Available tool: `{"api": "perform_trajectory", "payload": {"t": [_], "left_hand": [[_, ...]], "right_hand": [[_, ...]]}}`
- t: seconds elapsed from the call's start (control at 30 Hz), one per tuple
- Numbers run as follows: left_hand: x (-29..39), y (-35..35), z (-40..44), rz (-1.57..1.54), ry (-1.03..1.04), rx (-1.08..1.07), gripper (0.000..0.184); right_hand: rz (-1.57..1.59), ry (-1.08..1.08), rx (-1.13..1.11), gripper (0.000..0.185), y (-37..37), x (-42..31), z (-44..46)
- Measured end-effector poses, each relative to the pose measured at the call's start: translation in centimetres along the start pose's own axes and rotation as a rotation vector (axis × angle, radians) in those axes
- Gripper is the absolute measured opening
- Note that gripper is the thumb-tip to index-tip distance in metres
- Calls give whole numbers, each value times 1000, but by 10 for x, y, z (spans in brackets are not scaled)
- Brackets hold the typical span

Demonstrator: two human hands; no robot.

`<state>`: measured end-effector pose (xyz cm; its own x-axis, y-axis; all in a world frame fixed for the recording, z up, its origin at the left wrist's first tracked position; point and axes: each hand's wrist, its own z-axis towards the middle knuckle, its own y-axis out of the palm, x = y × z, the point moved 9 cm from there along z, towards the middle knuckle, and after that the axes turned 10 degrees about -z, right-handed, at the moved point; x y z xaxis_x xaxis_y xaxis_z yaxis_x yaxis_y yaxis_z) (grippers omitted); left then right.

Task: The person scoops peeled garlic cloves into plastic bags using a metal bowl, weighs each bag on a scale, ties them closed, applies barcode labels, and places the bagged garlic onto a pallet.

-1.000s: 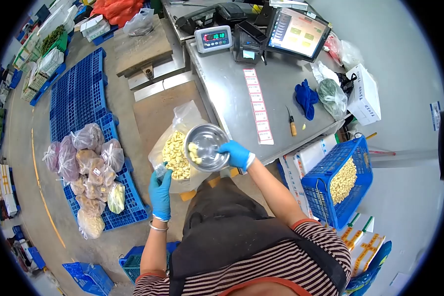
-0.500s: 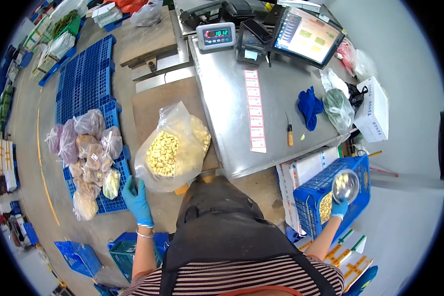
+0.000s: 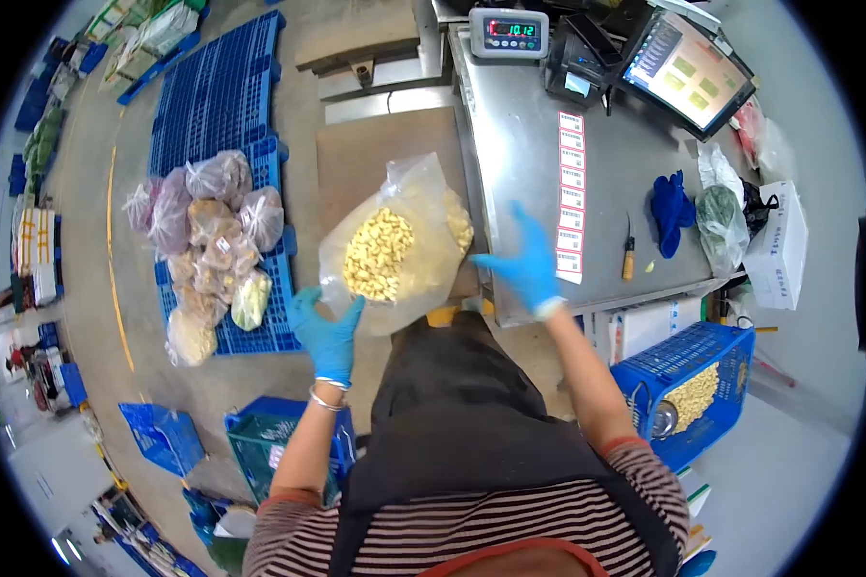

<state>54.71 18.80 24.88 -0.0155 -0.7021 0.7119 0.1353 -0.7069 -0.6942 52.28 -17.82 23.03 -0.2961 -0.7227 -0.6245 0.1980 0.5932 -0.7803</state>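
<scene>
My left hand (image 3: 327,335), in a blue glove, has its fingers apart at the lower left edge of a clear plastic bag (image 3: 428,264). Pale yellow pieces (image 3: 379,255) fill the bag, which lies on the brown scale platform (image 3: 356,159). To the right of the bag, over the metal table's edge, my right hand (image 3: 527,264) is gloved too, spread and holding nothing. The metal bowl (image 3: 664,419) rests in the blue basket (image 3: 688,348) at the lower right, beside more of the pale pieces (image 3: 695,394).
On the metal table (image 3: 510,125) are a scale display (image 3: 509,34) reading 10.12, a label strip (image 3: 571,192), a knife (image 3: 628,255), a blue cloth (image 3: 672,212) and a monitor (image 3: 688,72). Several filled bags (image 3: 216,226) sit on a blue pallet (image 3: 212,96) at the left.
The bowl went from above the bag to the basket, and my right hand let go of it and came back toward the bag. The display went from 10.18 to 10.12.
</scene>
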Motion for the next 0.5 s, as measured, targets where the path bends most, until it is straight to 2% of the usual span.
{"api": "perform_trajectory", "payload": {"t": [0.03,0.1,0.13,0.2,0.27,0.33,0.4,0.47,0.5], "left_hand": [[-25,11,4,-155,-116,-62,53],[-71,47,9,-484,-321,-209,41],[-64,51,16,-647,-382,-268,33],[-39,39,16,-953,-543,-398,22],[-42,3,34,-834,-383,-409,22],[-53,-22,40,-1012,-583,-347,23],[-79,-26,42,-1275,-593,-338,22],[-97,-28,43,-1327,-644,-290,21],[-101,-28,41,-1349,-678,-264,22]], "right_hand": [[82,-98,-16,103,39,-32,19],[-201,-30,0,105,108,-53,54],[-245,90,-62,91,126,-59,66],[-107,175,-47,56,174,-22,90],[-207,177,98,29,176,28,117],[-369,231,181,23,131,77,128],[891,685,174,26,102,113,97],[1188,543,-171,33,75,109,85],[1138,560,-220,34,67,96,74]]}}
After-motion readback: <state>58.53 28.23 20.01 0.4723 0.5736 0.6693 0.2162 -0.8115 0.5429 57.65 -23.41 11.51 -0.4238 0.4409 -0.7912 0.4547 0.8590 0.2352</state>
